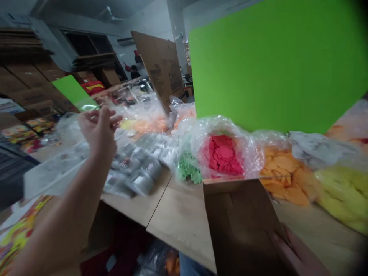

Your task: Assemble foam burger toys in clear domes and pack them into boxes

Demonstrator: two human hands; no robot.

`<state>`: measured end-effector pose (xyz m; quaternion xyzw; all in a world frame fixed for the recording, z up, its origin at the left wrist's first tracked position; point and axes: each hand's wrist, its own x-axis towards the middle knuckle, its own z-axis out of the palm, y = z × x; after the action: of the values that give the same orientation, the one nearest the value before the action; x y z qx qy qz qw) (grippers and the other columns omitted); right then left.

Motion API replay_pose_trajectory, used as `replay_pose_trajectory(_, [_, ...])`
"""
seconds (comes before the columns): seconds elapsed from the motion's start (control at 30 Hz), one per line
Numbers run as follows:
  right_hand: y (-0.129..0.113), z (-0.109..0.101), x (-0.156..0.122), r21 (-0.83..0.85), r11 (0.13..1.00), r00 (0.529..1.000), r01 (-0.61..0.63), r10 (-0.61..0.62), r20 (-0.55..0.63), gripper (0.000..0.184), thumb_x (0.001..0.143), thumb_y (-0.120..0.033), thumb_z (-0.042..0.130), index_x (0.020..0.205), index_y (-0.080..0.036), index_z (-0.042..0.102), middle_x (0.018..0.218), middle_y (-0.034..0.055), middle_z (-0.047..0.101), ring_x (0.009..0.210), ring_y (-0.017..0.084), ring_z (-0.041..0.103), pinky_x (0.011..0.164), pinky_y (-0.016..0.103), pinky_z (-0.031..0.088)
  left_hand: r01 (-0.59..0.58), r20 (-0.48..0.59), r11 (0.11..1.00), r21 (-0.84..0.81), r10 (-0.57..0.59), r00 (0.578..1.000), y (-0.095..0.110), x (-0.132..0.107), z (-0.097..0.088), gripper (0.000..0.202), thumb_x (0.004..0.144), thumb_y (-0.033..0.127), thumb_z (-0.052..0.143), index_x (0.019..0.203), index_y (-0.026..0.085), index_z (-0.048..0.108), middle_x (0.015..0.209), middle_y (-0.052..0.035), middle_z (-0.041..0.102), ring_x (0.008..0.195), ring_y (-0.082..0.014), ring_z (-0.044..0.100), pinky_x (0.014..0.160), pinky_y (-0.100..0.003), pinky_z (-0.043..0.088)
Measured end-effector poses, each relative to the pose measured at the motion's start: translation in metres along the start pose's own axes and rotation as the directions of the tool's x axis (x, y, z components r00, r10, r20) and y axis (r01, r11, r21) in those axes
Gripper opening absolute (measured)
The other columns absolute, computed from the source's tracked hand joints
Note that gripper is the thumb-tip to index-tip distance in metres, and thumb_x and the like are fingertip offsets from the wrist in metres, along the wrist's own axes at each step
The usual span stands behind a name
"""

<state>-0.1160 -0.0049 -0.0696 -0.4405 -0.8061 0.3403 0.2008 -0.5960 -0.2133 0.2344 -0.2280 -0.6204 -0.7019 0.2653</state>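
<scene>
Gripping: right hand (299, 255) clasps a brown cardboard sheet (238, 226), lower right of the frame.
Hovering: left hand (99, 132), open and empty, fingers loosely curled, above silvery foil packets (135, 168).
Bagged: crumbly red modelling dough (222, 155) inside a crinkled clear plastic bag (218, 124), centre right.

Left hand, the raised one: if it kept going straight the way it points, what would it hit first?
Probably the clear plastic bag of orange material on the table, beyond the left hand, though depth is hard to judge from this view.
</scene>
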Motion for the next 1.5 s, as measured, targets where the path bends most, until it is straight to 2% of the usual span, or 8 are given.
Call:
replay_pose_trajectory(0.23, [-0.094,-0.059,-0.018,0.180,0.841,0.848,0.510,-0.457,-0.267,0.035,0.085,-0.033,0.046,0.119,-0.025,0.049,0.116,0.0086,0.056,0.107,0.026,0.053,0.095,0.048,0.040,0.178,0.530,0.903,0.391,-0.380,0.759,0.134,-0.115,-0.142,0.042,0.060,0.037,0.072,0.099,0.029,0.060,0.063,0.0060,0.058,0.048,-0.0081,0.057,0.046,-0.023,0.047])
replay_pose_trajectory(0.4, [-0.177,-0.072,-0.018,0.626,0.577,0.719,0.524,-0.694,0.039,0.042,0.087,-0.035,0.048,0.127,-0.026,0.040,0.127,0.0057,0.050,0.118,0.020,0.046,0.096,0.039,0.042,0.188,0.914,0.924,0.333,-0.365,0.177,0.140,-0.193,-0.077,0.047,0.066,0.031,0.070,0.108,0.024,0.053,0.063,0.0013,0.057,0.053,-0.0153,0.060,0.048,-0.029,0.050])
replay_pose_trajectory(0.53, [-0.173,-0.078,-0.013,0.775,0.557,0.646,0.299,-0.716,0.266,0.052,0.080,-0.037,0.059,0.127,-0.025,0.039,0.111,0.0041,0.061,0.097,0.017,0.060,0.077,0.031,0.052,0.078,0.980,0.978,0.194,-0.196,0.019,0.154,-0.236,0.015,0.053,0.062,0.026,0.074,0.111,0.019,0.053,0.064,0.0011,0.055,0.058,-0.0151,0.059,0.056,-0.030,0.049])
replay_pose_trajectory(0.67, [-0.135,-0.083,0.000,0.797,0.602,0.863,0.040,-0.424,0.277,0.028,0.080,-0.039,0.057,0.101,-0.021,0.055,0.079,0.0003,0.066,0.060,0.010,0.062,0.046,0.017,0.045,-0.195,0.993,0.979,0.052,-0.031,0.113,0.165,-0.258,0.068,0.062,0.059,0.030,0.076,0.115,0.018,0.053,0.079,-0.0019,0.059,0.081,-0.0197,0.060,0.076,-0.036,0.047])
replay_pose_trajectory(0.8, [-0.098,-0.084,0.014,0.850,0.495,0.958,-0.179,-0.111,0.266,0.020,0.078,-0.032,0.057,0.094,-0.020,0.056,0.072,-0.0015,0.065,0.051,0.007,0.059,0.041,0.015,0.041,-0.278,0.849,0.958,0.072,0.088,0.521,0.135,-0.279,0.046,0.041,0.071,0.036,0.065,0.107,0.020,0.056,0.108,-0.0050,0.056,0.105,-0.0214,0.052,0.092,-0.037,0.040])
replay_pose_trajectory(0.9, [-0.082,-0.082,0.018,0.856,0.444,0.946,-0.265,-0.054,0.321,0.017,0.076,-0.029,0.059,0.090,-0.019,0.056,0.073,-0.0016,0.065,0.050,0.007,0.059,0.041,0.016,0.041,0.080,0.619,0.986,0.145,-0.154,0.770,0.097,-0.317,0.000,0.029,0.081,0.039,0.052,0.103,0.020,0.054,0.104,-0.0060,0.058,0.100,-0.0185,0.055,0.086,-0.032,0.044])
replay_pose_trajectory(1.33, [-0.101,-0.054,0.021,0.908,0.384,0.955,-0.170,-0.164,0.248,0.027,0.072,-0.036,0.064,0.094,-0.021,0.057,0.073,-0.0028,0.064,0.054,0.007,0.058,0.043,0.016,0.041,0.770,0.601,0.638,-0.006,-0.613,0.513,0.069,-0.428,-0.046,0.053,0.074,0.031,0.064,0.121,0.028,0.040,0.111,-0.0065,0.057,0.097,-0.0173,0.060,0.089,-0.035,0.044])
replay_pose_trajectory(1.5, [-0.102,-0.047,0.007,0.942,0.261,0.959,-0.213,-0.127,0.252,0.029,0.070,-0.036,0.067,0.093,-0.023,0.057,0.067,-0.0055,0.060,0.051,0.007,0.056,0.045,0.018,0.044,0.761,0.644,0.634,-0.137,-0.527,0.555,0.093,-0.439,-0.035,0.044,0.072,0.028,0.066,0.112,0.030,0.047,0.124,-0.0050,0.053,0.113,-0.0202,0.053,0.098,-0.036,0.040])
